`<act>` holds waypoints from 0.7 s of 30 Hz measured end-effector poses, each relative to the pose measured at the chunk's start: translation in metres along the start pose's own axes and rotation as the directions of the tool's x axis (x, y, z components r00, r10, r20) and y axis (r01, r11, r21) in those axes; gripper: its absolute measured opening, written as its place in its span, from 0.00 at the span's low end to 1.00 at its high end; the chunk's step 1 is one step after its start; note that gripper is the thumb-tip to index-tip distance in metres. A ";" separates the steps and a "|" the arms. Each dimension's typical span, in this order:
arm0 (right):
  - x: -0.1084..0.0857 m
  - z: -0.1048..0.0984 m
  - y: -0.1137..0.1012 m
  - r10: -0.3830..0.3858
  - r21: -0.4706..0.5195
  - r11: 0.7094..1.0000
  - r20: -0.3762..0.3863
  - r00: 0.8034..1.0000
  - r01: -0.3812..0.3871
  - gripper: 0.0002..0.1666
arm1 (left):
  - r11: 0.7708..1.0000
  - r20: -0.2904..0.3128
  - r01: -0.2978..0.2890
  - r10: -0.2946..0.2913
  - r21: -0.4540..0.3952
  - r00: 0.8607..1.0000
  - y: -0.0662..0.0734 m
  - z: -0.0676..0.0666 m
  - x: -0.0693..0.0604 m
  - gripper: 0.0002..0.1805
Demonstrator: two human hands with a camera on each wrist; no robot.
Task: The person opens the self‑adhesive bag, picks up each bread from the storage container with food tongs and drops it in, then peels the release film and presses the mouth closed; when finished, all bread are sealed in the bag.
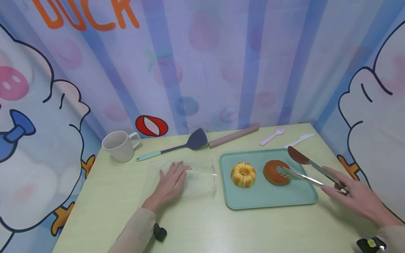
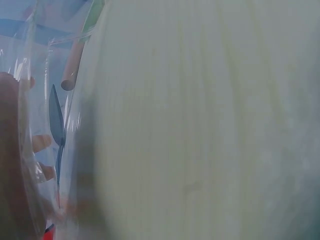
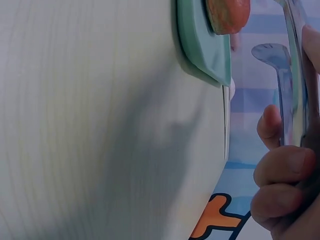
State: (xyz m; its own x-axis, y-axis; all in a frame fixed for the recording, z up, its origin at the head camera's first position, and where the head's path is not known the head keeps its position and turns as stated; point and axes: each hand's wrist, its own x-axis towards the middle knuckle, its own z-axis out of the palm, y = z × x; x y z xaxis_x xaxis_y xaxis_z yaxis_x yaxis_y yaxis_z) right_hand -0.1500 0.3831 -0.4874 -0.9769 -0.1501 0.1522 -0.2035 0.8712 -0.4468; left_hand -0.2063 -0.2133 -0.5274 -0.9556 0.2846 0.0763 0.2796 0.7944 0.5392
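My left hand (image 1: 169, 184) rests on a clear plastic bag (image 1: 200, 184) lying flat on the table, its fingers stretched forward. In the left wrist view, the see-through plastic (image 2: 42, 55) crosses the left side. My right hand (image 1: 357, 193) grips metal tongs (image 1: 322, 171) with brown tips, whose jaws are spread apart. One tip is over the right side of a round brown bun (image 1: 272, 172), and the other stands higher, beyond it. The bun sits on a green tray (image 1: 265, 202) beside a golden ring-shaped bread (image 1: 242, 181).
Along the back lie a spatula (image 1: 197, 139), a pinkish rolling pin (image 1: 234, 136), a small lilac spoon (image 1: 272, 137) and a white knife (image 1: 300, 140). A white mug (image 1: 118, 147) stands at the back left. A printed curtain (image 1: 215, 70) borders the table.
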 end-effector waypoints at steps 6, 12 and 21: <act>0.000 0.007 0.001 -0.037 -0.018 0.999 0.023 0.999 0.038 0.38 | 1.000 -0.013 -0.003 0.003 -0.001 1.000 0.000 0.001 0.000 0.23; 0.000 0.012 0.000 -0.060 -0.043 0.997 0.067 0.996 0.063 0.37 | 1.000 -0.010 -0.003 0.003 -0.002 1.000 -0.002 0.002 0.000 0.23; 0.002 0.015 0.004 -0.074 -0.069 0.994 0.114 0.991 0.082 0.38 | 1.000 0.006 0.004 -0.004 -0.008 1.000 -0.001 0.000 0.001 0.23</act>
State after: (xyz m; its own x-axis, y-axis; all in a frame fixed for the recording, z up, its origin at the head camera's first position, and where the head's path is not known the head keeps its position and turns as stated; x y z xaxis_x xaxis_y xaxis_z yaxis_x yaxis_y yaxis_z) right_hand -0.1538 0.3790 -0.5016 -0.9602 -0.2664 0.0835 -0.2781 0.8859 -0.3712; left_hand -0.2071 -0.2139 -0.5275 -0.9561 0.2849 0.0693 0.2754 0.7913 0.5460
